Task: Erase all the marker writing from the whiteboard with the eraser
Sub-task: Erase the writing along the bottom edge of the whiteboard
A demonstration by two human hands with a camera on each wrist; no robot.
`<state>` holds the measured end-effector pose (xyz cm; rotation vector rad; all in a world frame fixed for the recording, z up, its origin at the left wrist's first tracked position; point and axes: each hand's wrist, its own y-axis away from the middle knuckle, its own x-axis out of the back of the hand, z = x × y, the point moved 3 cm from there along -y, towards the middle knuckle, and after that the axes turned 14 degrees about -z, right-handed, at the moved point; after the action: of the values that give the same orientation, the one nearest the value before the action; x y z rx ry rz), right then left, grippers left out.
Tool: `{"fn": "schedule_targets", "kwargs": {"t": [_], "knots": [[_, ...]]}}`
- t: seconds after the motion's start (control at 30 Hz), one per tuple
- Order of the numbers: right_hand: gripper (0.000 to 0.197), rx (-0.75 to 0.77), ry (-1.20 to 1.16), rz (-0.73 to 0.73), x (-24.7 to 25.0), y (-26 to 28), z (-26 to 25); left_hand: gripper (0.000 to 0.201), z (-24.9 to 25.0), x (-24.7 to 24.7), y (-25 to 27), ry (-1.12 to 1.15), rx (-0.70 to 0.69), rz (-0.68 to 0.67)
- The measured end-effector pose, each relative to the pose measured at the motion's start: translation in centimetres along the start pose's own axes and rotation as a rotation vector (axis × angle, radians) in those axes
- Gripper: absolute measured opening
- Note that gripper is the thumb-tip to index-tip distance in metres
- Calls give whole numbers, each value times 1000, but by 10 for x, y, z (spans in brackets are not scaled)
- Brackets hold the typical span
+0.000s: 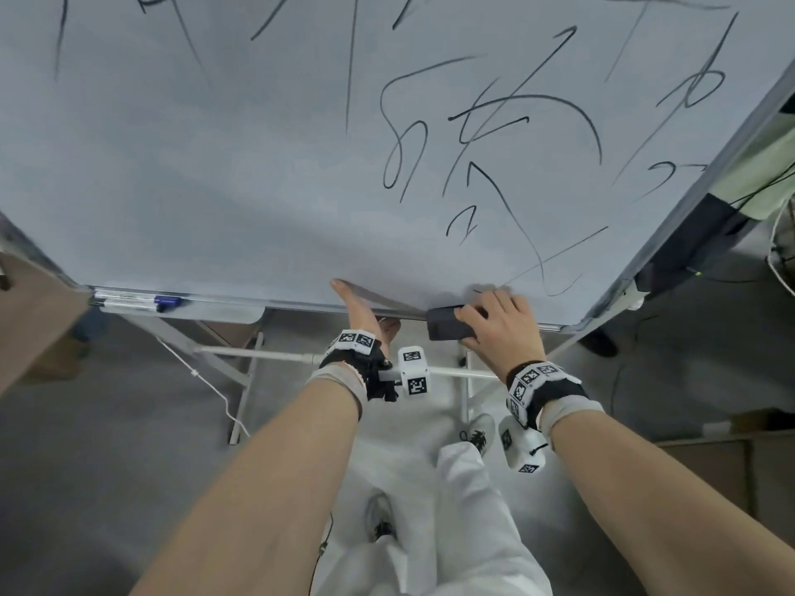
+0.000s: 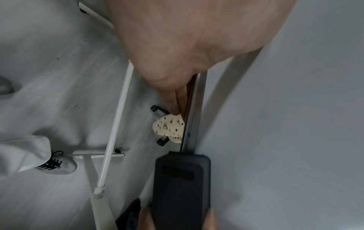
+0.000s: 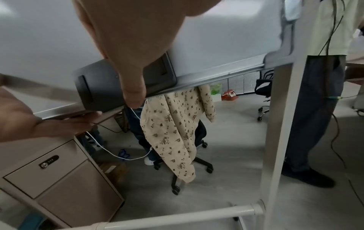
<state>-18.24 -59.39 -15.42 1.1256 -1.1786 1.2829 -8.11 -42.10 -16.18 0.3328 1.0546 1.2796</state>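
Eraser (image 1: 447,324), a dark block, is gripped by the right hand (image 1: 501,326) with fingers curled round it, and lies against the whiteboard (image 1: 215,165) at its bottom rail, right of centre. Just left of it, the left hand (image 1: 359,314) clasps the same rail, thumb on the front face, fingers behind. Black marker writing (image 1: 486,122) covers the board above, mostly on the right.

The eraser (image 1: 447,324) sits on the lower edge of the whiteboard (image 1: 215,187), right of the middle, held under the right hand (image 1: 501,326). The left hand (image 1: 359,309) holds the same edge, just beside it on the left. The markers (image 1: 137,301) lie in the tray (image 1: 223,311) far left. The writing (image 1: 494,122) stands above the eraser.
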Motion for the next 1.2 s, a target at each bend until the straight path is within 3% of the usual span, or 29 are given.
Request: {"fn": "schedule_targets", "kwargs": {"t": [0.17, 0.3, 0.43, 0.53, 0.57, 0.67, 0.83, 0.9, 1.0, 1.07, 1.2], "knots": [[54, -93, -30, 114, 21, 4, 12, 144, -13, 8, -27, -125, 55, 162], [46, -190, -60, 294, 63, -1, 25, 126, 5, -10, -2, -213, -9, 321], [45, -242, -71, 532, 124, -16, 39, 88, 35, -38, 43, -236, -209, 456], [48, -257, -86, 607, 156, -21, 44, 71, 44, -53, 42, -249, -314, 501], [47, -250, -95, 614, 159, -21, 44, 70, 46, -55, 43, -233, -317, 478], [45, -226, -126, 558, 147, -16, 45, 94, 49, -59, 39, -206, -309, 419], [52, -186, -89, 123, 74, 3, 34, 93, 48, -55, 43, -190, -325, 447], [53, -183, -74, 39, 59, 10, 29, 94, 46, -60, 47, -202, -330, 425], [51, -239, -84, 111, 77, 8, 29, 105, 42, -68, 46, -188, -316, 374], [50, -280, -104, 255, 105, 5, 38, 103, 40, -74, 48, -258, -318, 348], [48, -346, -161, 505, 159, -5, 54, 97, 45, -78, 55, -258, -329, 421]]}}
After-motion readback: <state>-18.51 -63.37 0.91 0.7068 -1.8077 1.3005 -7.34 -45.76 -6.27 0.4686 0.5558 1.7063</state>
